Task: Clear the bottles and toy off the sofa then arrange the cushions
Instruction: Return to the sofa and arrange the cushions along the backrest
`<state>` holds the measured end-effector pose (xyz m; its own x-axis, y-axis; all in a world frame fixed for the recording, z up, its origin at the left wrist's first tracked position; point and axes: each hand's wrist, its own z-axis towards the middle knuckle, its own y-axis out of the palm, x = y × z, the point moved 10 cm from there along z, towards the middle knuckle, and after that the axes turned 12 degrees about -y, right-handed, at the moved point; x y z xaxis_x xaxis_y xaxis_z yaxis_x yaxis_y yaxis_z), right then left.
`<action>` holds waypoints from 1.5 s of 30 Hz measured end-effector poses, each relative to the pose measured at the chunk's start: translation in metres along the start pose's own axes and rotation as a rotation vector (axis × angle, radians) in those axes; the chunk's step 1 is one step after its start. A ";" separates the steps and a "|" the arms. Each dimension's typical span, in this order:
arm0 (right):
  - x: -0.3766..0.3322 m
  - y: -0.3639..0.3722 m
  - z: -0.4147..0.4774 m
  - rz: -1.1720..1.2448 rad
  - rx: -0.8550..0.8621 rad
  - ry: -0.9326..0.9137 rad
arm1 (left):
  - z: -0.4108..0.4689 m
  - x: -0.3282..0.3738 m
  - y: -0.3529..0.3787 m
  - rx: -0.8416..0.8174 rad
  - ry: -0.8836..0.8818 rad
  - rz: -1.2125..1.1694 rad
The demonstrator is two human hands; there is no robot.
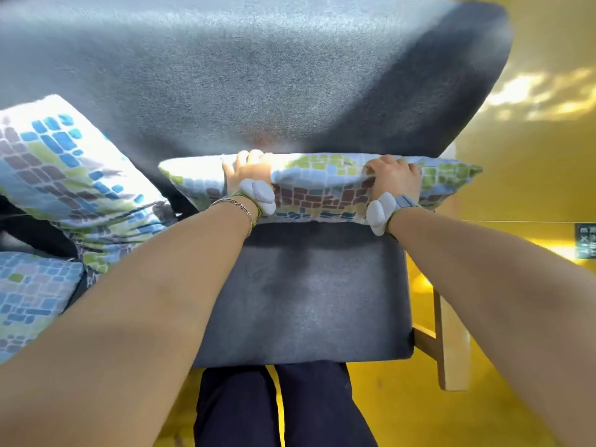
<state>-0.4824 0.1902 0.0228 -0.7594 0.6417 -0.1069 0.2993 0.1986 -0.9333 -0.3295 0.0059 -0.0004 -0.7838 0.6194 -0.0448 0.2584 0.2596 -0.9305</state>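
Note:
A patterned cushion (322, 185) with blue, green and brown tiles stands upright against the grey sofa's backrest (258, 75), at the right end of the seat. My left hand (246, 171) grips its top edge on the left. My right hand (395, 177) grips the top edge on the right. A second patterned cushion (64, 175) leans against the backrest at the left. A third patterned cushion (29, 295) lies flat on the seat at the far left. No bottles or toy are in view.
The grey seat (306, 295) spreads below the held cushion. A wooden sofa leg (446, 356) stands at the right over a yellow floor (516, 188). My dark trousers (283, 408) press against the seat's front edge.

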 end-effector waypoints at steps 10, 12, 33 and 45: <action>0.002 0.015 0.009 0.110 -0.023 -0.010 | -0.001 -0.003 0.019 -0.110 0.065 0.095; -0.001 0.013 0.005 0.134 -0.014 -0.007 | -0.007 -0.005 0.014 -0.072 0.058 0.061; -0.238 0.020 -0.055 0.304 0.018 -0.112 | -0.076 -0.143 -0.030 -0.076 0.038 -0.353; -0.454 0.056 -0.073 0.432 -0.040 -0.050 | -0.098 -0.353 -0.014 -0.149 -0.007 -0.361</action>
<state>-0.0789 -0.0362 0.0437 -0.5863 0.6360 -0.5018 0.6170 -0.0508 -0.7853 -0.0009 -0.1443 0.0643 -0.8432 0.4634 0.2727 0.0439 0.5647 -0.8241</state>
